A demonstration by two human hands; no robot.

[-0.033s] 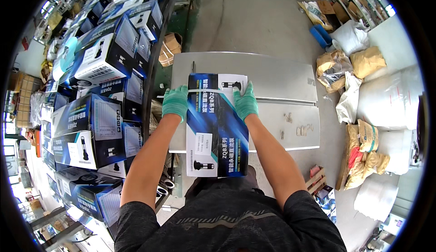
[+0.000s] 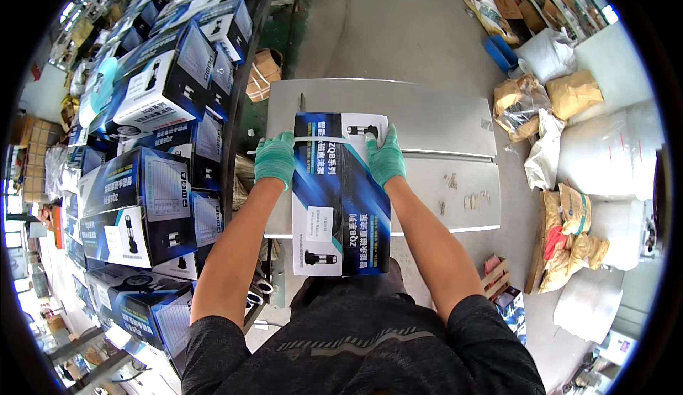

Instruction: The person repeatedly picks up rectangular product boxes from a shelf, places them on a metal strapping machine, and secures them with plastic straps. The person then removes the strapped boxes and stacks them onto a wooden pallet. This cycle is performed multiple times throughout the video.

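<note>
A long blue, black and white printed carton [image 2: 341, 203] lies over the steel-topped table, its near end reaching past the front edge toward my body. Across its far part runs a white strap [image 2: 321, 139]. My left hand [image 2: 275, 159], in a green glove, grips the carton's left side by the strap, and a short strap end sticks out beside it. On the opposite side my right hand [image 2: 385, 156], gloved alike, holds the right edge with the thumb on top. The fingertips of both hands are partly hidden along the carton's sides.
Many similar cartons [image 2: 135, 206] are stacked on the left beside a dark rack post. The metal table [image 2: 448, 128] has a seam and small bits on its right part. Paper sacks [image 2: 575, 96], wrapped white rolls [image 2: 605, 153] and a wooden crate [image 2: 496, 279] stand on the right.
</note>
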